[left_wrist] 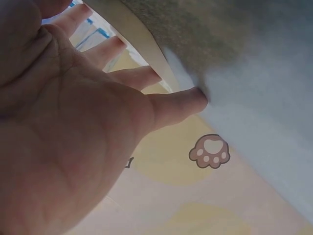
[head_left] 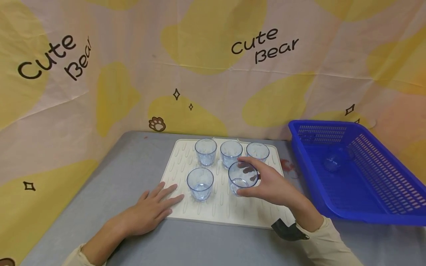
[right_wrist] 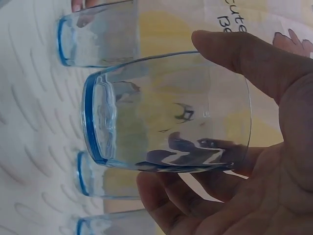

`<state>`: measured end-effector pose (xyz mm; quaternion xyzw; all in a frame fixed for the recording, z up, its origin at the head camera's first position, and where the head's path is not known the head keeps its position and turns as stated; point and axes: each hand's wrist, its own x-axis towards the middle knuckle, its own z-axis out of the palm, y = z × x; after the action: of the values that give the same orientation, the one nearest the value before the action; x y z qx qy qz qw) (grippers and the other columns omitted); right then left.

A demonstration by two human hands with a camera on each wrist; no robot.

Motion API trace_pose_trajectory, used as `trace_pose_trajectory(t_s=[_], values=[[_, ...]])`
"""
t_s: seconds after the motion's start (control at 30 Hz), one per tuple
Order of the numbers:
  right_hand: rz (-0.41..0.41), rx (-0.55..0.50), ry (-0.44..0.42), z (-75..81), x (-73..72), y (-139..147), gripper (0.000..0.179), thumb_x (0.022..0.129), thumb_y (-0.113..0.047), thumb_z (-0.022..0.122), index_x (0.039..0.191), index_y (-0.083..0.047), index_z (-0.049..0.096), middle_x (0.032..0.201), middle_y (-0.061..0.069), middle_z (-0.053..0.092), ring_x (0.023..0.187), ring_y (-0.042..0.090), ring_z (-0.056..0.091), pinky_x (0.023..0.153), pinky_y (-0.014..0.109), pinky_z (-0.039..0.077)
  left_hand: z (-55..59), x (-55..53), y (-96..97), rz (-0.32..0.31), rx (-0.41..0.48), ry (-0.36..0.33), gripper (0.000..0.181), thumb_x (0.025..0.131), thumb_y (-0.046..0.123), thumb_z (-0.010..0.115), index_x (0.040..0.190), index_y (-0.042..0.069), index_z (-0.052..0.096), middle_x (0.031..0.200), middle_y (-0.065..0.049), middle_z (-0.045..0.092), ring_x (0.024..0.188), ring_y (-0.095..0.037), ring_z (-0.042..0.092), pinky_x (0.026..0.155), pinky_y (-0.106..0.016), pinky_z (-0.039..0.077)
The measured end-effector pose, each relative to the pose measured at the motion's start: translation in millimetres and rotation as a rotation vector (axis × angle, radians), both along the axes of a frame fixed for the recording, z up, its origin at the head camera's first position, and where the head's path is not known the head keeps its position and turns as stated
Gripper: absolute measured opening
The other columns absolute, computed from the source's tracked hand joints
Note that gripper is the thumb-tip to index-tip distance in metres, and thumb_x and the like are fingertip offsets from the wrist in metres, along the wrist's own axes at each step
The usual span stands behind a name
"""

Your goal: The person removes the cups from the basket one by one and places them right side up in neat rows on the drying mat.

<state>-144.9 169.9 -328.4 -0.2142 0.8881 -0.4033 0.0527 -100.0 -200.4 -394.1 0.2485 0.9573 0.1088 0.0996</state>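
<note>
My right hand [head_left: 271, 183] grips a clear bluish glass [head_left: 243, 179] between thumb and curled fingers, over the front right part of a white ribbed drying mat [head_left: 213, 207]. The right wrist view shows that held glass [right_wrist: 166, 115] upright, its base close over the mat. To its left stands another glass [head_left: 200, 184]. Behind them is a row of three more: a left glass [head_left: 205, 152], a middle glass [head_left: 231, 153] and a right glass [head_left: 257, 150], partly behind my hand. My left hand [head_left: 148, 210] lies with fingers spread, fingertips at the mat's left edge.
A blue plastic basket [head_left: 319, 184] with slotted walls stands on the right, one glass [head_left: 332, 162] inside it. The grey table [head_left: 133, 170] runs around the mat. A patterned cloth [head_left: 213, 85] hangs behind and to the left.
</note>
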Motion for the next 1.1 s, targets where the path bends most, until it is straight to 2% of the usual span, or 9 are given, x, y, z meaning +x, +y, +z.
trace_pose_trajectory(t_s=[0.17,0.47,0.7,0.83,1.1], values=[[0.013,-0.009,-0.007,-8.8,-0.4,-8.8,0.082,0.074,-0.036,0.087,0.144,-0.019,0.049,0.135,0.005,0.06,0.121,0.023,0.056,0.104,0.048,0.043,0.6,0.3,0.0,-0.003,0.009,0.016,0.05,0.104,0.032,0.048,0.152,0.039,0.038,0.164,-0.002,0.029,0.151,-0.045,0.021,0.106,-0.077,0.024],[0.017,-0.014,-0.026,-19.9,-0.1,-18.9,0.082,0.074,-0.031,0.087,0.144,-0.014,0.048,0.129,0.009,0.062,0.116,0.025,0.059,0.097,0.045,0.047,-1.3,1.4,0.0,-0.007,0.02,0.031,0.048,0.104,0.032,0.048,0.151,0.04,0.04,0.164,-0.003,0.031,0.15,-0.045,0.023,0.104,-0.077,0.025],[0.012,0.018,-0.017,-29.2,-1.7,-25.7,0.082,0.073,-0.032,0.088,0.143,-0.013,0.05,0.128,0.01,0.064,0.117,0.025,0.06,0.097,0.046,0.048,0.6,1.8,1.0,-0.031,0.008,0.072,0.048,0.104,0.031,0.049,0.151,0.037,0.042,0.162,-0.005,0.033,0.148,-0.048,0.027,0.1,-0.078,0.029],[0.016,0.011,-0.036,-35.2,-2.6,-28.1,0.083,0.073,-0.03,0.088,0.143,-0.012,0.05,0.13,0.009,0.063,0.118,0.026,0.06,0.098,0.048,0.049,0.7,2.1,1.4,-0.022,0.002,0.057,0.048,0.104,0.031,0.05,0.151,0.037,0.041,0.163,-0.004,0.033,0.148,-0.047,0.026,0.101,-0.077,0.029],[-0.012,0.024,-0.069,-40.8,-3.2,-30.4,0.082,0.071,-0.033,0.09,0.141,-0.019,0.051,0.13,0.007,0.064,0.119,0.024,0.061,0.098,0.048,0.05,0.2,1.6,2.1,-0.025,-0.01,0.06,0.049,0.104,0.031,0.05,0.151,0.038,0.041,0.163,-0.004,0.032,0.149,-0.046,0.026,0.102,-0.077,0.028]])
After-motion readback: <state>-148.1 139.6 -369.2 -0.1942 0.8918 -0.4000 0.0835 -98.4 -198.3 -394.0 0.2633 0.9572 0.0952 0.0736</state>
